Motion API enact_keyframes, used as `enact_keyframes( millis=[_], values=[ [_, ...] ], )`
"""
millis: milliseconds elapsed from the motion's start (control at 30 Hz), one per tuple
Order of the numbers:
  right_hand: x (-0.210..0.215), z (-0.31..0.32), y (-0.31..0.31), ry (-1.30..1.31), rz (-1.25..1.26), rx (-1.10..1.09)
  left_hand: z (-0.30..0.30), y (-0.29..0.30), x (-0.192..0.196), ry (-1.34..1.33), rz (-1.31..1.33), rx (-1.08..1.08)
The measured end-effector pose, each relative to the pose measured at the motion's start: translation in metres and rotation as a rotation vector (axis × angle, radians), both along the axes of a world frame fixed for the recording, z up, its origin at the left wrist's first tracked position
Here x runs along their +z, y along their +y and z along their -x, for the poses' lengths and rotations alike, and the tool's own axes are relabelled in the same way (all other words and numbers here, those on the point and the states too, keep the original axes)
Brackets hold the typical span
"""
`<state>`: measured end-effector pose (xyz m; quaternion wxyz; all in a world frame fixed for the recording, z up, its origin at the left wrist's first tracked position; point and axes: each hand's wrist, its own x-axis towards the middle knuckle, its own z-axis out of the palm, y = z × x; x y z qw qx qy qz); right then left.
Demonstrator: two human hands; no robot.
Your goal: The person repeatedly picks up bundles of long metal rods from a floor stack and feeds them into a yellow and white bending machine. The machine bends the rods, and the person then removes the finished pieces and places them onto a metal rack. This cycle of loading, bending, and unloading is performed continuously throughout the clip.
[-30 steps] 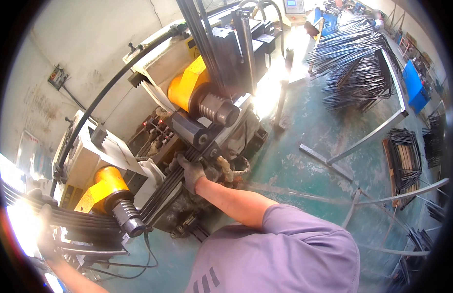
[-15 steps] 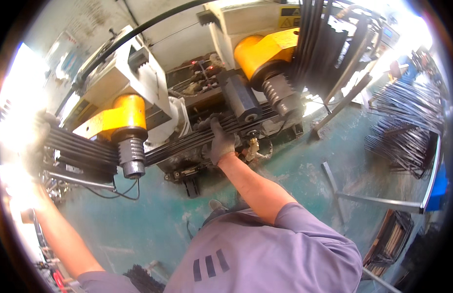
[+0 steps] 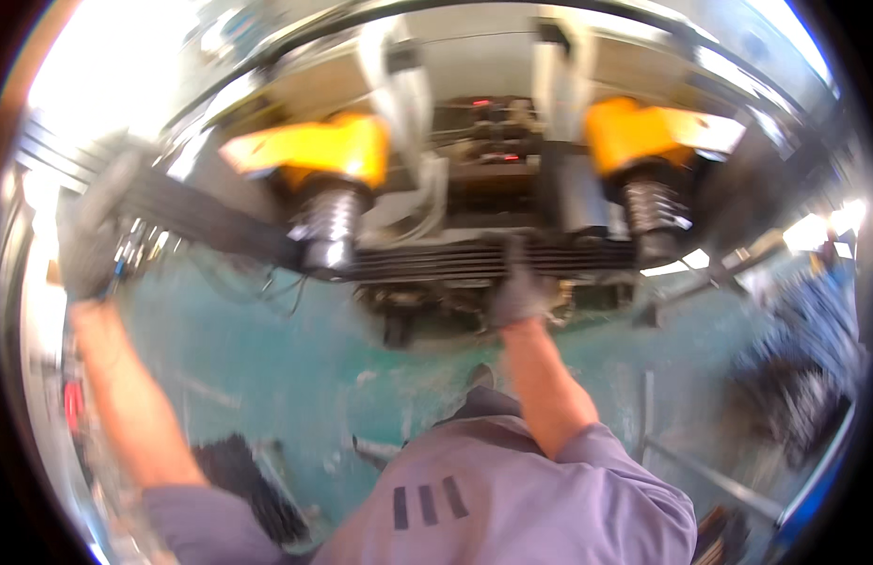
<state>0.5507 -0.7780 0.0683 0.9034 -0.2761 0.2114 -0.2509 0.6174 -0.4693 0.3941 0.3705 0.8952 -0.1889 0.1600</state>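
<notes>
Your gloved right hand (image 3: pixel 523 294) rests against the dark bars (image 3: pixel 427 264), between the left roller (image 3: pixel 331 231) and right roller (image 3: pixel 656 218), below the yellow arms (image 3: pixel 347 151). Your gloved left hand (image 3: pixel 99 226) is at the bars' left stretch, beyond the left roller. Both hands blur, so I cannot tell whether their fingers (image 3: pixel 516 254) close on the bars.
</notes>
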Motion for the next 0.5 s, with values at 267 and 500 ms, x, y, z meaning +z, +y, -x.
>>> enact_keyframes(
  millis=[267, 500],
  values=[
    [-0.014, 0.088, 0.001, -0.083, 0.281, 0.19, 0.165, 0.041, -0.057, -0.198, 0.475, -0.148],
    [0.018, 0.119, 0.052, -0.338, 0.416, 0.344, 0.347, 0.081, -0.138, -0.417, 1.086, 0.25]
  ],
)
